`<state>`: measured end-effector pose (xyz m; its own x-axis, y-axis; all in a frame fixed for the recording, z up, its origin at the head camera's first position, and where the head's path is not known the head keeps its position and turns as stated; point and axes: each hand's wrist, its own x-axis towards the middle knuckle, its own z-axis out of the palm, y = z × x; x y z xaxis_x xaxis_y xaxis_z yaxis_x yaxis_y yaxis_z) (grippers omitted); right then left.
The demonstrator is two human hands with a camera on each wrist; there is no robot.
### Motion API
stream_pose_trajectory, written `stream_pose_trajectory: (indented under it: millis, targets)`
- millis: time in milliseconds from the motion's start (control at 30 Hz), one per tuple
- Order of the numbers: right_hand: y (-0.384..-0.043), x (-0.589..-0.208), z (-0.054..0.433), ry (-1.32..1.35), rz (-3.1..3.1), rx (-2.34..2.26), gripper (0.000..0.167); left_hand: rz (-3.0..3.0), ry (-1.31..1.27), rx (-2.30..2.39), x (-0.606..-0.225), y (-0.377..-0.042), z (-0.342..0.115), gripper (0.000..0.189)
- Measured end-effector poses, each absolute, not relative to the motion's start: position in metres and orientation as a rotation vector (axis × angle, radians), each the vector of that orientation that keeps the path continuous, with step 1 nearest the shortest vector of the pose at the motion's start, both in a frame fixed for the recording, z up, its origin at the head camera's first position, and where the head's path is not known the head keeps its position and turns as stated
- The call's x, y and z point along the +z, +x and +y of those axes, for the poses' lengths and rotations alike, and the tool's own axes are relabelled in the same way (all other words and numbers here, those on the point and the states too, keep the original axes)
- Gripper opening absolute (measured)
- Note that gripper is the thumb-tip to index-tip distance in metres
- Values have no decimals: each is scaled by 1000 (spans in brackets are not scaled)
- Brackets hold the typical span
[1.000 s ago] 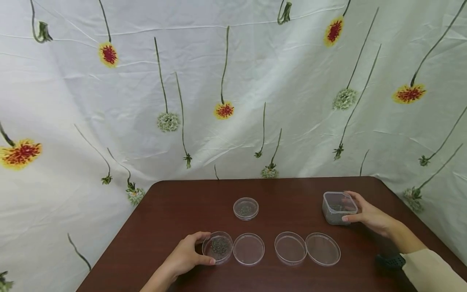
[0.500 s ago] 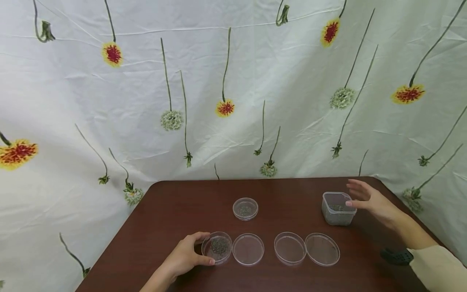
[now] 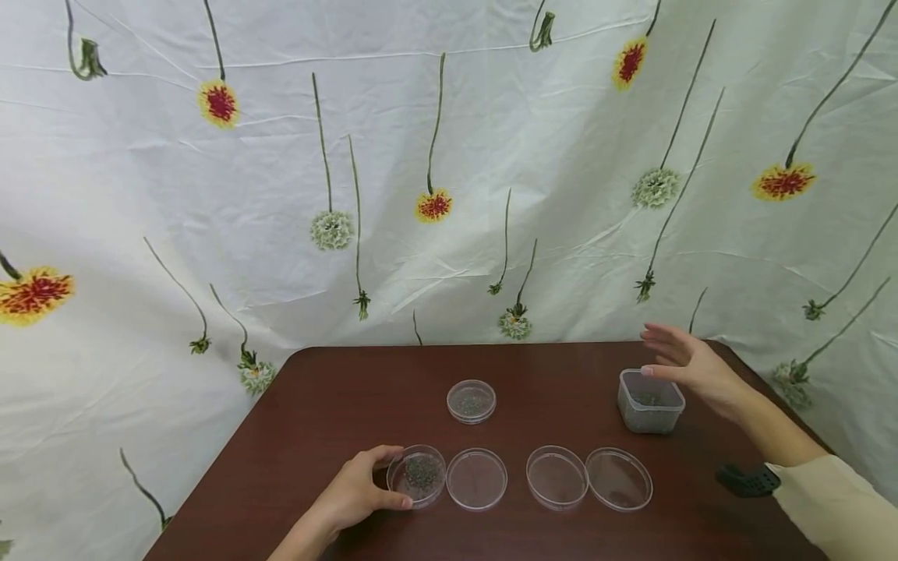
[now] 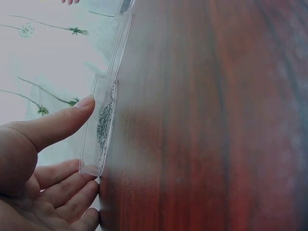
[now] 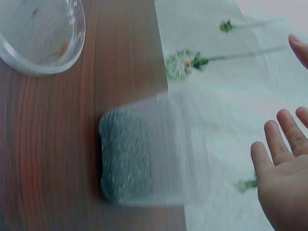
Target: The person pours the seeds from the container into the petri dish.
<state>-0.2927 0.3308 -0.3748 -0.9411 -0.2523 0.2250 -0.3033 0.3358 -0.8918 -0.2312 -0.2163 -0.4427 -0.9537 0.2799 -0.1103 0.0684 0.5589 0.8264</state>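
My left hand [image 3: 359, 489] holds the side of a clear round petri dish [image 3: 429, 497] containing a small heap of dark grey granules [image 3: 422, 470]. In the left wrist view the thumb lies at the rim of that dish [image 4: 86, 153], and the fingers reach its lower edge. My right hand [image 3: 687, 368] hovers over the far right side of a square clear plastic tub [image 3: 651, 421], fingers spread, holding nothing. The right wrist view shows dark granules filling the lower part of the tub [image 5: 166, 159], with the open palm [image 5: 284, 178] beyond its rim.
Beside the held dish is a clear round dish part [image 3: 477, 478]. Right of it, two more clear round pieces [image 3: 557, 474] sit side by side. Farther back stands another petri dish [image 3: 471, 417] with a few granules. A flower-print cloth [image 3: 449, 156] hangs behind the brown table [image 3: 547, 389].
My right hand has let go of the tub's right side, lifted, and moved up and left over its far corner. The left hand has stayed at its dish.
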Motion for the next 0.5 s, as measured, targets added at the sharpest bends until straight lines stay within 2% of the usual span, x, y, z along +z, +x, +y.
stream_pose_trajectory:
  millis: [500]
  targets:
    - [-294, -367, 281, 703, -2563, 1747, 79, 2565, 305, 1355, -443, -231, -217, 84]
